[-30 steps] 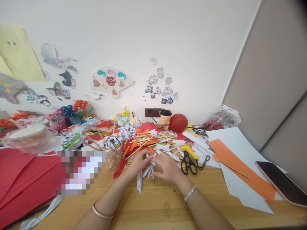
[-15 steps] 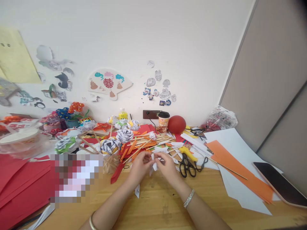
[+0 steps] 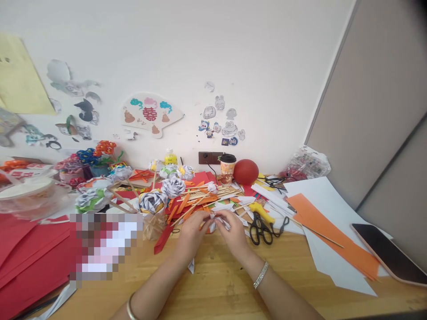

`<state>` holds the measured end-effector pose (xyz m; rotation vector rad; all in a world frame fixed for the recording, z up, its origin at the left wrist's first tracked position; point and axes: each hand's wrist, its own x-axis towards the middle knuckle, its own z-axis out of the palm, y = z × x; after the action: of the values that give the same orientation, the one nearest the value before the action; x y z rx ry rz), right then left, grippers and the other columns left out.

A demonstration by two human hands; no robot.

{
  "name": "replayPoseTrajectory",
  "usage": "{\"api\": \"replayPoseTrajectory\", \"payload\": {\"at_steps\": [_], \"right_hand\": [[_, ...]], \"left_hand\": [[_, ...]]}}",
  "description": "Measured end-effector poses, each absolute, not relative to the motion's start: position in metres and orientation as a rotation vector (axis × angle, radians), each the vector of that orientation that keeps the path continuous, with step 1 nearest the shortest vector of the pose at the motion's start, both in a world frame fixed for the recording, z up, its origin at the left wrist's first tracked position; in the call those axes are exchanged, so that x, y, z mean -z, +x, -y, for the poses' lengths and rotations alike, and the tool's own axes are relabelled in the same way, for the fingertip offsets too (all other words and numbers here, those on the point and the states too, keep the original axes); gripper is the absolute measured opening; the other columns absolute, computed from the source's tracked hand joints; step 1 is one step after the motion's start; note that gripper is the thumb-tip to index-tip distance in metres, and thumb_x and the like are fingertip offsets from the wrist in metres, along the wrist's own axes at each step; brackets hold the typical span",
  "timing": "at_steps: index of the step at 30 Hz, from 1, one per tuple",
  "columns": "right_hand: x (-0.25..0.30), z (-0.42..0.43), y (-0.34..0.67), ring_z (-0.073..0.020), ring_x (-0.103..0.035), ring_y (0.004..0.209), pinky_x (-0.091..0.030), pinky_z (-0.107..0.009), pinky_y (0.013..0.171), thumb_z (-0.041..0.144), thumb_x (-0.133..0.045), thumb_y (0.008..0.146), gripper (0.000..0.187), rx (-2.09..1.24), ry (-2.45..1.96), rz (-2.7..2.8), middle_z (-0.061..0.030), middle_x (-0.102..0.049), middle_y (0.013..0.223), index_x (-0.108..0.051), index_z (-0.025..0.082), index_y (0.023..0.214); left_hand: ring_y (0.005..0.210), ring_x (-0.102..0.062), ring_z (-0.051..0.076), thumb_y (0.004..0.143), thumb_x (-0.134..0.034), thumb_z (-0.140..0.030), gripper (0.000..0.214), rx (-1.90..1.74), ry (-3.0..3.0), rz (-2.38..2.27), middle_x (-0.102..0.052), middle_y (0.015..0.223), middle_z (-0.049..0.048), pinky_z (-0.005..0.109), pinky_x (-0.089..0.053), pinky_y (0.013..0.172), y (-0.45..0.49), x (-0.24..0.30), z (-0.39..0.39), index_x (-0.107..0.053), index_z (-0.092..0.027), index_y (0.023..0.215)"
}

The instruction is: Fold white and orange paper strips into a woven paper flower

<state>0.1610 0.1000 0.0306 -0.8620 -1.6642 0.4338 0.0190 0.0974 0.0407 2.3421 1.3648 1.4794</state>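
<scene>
Between my two hands is a small folded piece of white paper (image 3: pixel 212 225), mostly covered by my fingers. My left hand (image 3: pixel 194 233) pinches it from the left, and my right hand (image 3: pixel 232 232) pinches it from the right, fingertips nearly touching. Under my left wrist, a white paper strip (image 3: pixel 191 266) pokes out on the table. Just beyond the hands lies a pile of wooden sticks (image 3: pixel 208 195) among orange and white paper scraps. Black-handled scissors (image 3: pixel 260 229) lie right of my right hand, beside a yellow hot glue gun (image 3: pixel 262 212).
White paper roses (image 3: pixel 152 201) stand on sticks at the left. Red paper sheets (image 3: pixel 30 253) cover the left table side. On the right are orange paper (image 3: pixel 333 235), white sheets (image 3: pixel 322 258) and a phone (image 3: pixel 390 253). A paper cup (image 3: pixel 228 170) and red balloon (image 3: pixel 246 172) stand by the wall.
The fingers of both hands have shifted on the white paper, and less of it hangs below them now. My right hand has turned slightly. The things on the table stay put.
</scene>
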Motion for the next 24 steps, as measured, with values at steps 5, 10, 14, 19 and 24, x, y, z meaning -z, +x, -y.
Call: {"api": "replayPoseTrajectory", "payload": {"at_steps": [5, 10, 14, 19, 24], "right_hand": [[-0.032, -0.097, 0.161, -0.0177, -0.055, 0.088, -0.044, -0.032, 0.079, 0.019, -0.048, 0.080, 0.016, -0.338, -0.806, 1.684, -0.0056, -0.060, 0.092, -0.057, 0.022, 0.094], [-0.034, -0.097, 0.163, -0.0176, -0.054, 0.089, -0.043, -0.033, 0.080, 0.019, -0.050, 0.080, 0.016, -0.324, -0.770, 1.708, -0.0048, -0.060, 0.092, -0.058, 0.023, 0.093], [-0.035, -0.098, 0.166, -0.0171, -0.054, 0.086, -0.043, -0.032, 0.078, 0.018, -0.051, 0.078, 0.012, -0.342, -0.747, 1.722, -0.0042, -0.060, 0.088, -0.058, 0.022, 0.087], [-0.043, -0.100, 0.172, -0.0161, -0.055, 0.081, -0.044, -0.030, 0.074, 0.019, -0.056, 0.074, 0.003, -0.430, -0.765, 1.758, -0.0030, -0.060, 0.081, -0.058, 0.020, 0.076], [-0.053, -0.101, 0.181, -0.0140, -0.056, 0.070, -0.045, -0.026, 0.065, 0.024, -0.058, 0.072, 0.007, -0.738, -0.819, 1.760, -0.0012, -0.059, 0.072, -0.057, 0.018, 0.071]], "left_hand": [[0.083, -0.060, 0.017, 0.078, -0.051, -0.026, 0.016, -1.597, 2.356, -1.296, -0.065, 0.087, 0.0051, 0.028, -0.046, 0.078, 0.018, -0.043, -0.093, -0.059, -0.019, 0.089], [0.089, -0.058, 0.017, 0.080, -0.048, -0.024, 0.014, -1.520, 2.476, -1.195, -0.064, 0.092, 0.0054, 0.030, -0.044, 0.082, 0.016, -0.042, -0.094, -0.057, -0.020, 0.089], [0.086, -0.057, 0.015, 0.080, -0.047, -0.021, 0.011, -1.454, 2.511, -1.110, -0.062, 0.088, 0.0053, 0.028, -0.044, 0.079, 0.014, -0.048, -0.096, -0.057, -0.020, 0.083], [0.079, -0.055, 0.014, 0.078, -0.050, -0.025, 0.008, -1.288, 2.438, -1.003, -0.060, 0.081, 0.0045, 0.025, -0.044, 0.071, 0.011, -0.061, -0.097, -0.055, -0.018, 0.077], [0.074, -0.053, 0.013, 0.073, -0.056, -0.027, 0.010, -1.196, 2.250, -0.966, -0.057, 0.076, 0.0025, 0.023, -0.042, 0.068, 0.011, -0.071, -0.094, -0.054, -0.017, 0.071]]}}
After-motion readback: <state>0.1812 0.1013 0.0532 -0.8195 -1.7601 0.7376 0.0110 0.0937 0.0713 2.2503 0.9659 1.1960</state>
